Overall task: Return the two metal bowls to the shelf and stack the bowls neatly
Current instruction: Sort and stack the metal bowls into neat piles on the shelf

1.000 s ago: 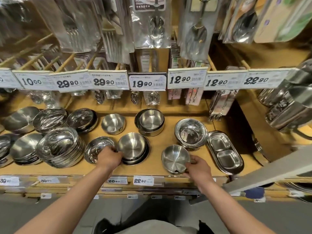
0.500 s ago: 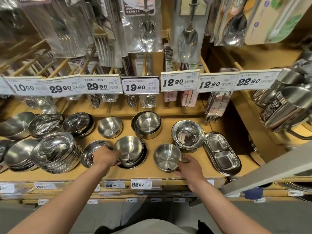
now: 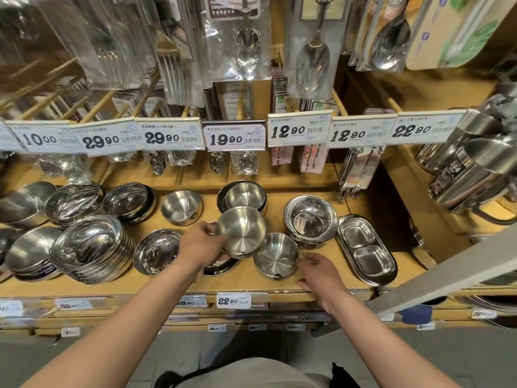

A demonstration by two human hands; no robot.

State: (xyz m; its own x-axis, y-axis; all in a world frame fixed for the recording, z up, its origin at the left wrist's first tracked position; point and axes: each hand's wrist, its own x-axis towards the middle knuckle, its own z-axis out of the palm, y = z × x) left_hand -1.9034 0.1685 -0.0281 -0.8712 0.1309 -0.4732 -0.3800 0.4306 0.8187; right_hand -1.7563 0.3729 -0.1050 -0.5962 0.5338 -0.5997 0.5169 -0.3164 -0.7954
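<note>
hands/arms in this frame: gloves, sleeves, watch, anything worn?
Nothing worn on either. The left hand and right hand are bare, with no gloves, rings or watch visible. Both forearms are bare to the frame edge, so no sleeve shows. A grey garment covers the torso below.

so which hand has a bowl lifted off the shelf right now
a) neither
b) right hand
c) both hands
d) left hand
d: the left hand grips the brushed metal bowl raised and tilted above the shelf, while the right hand is open beside the small bowl that sits on the shelf.
</note>
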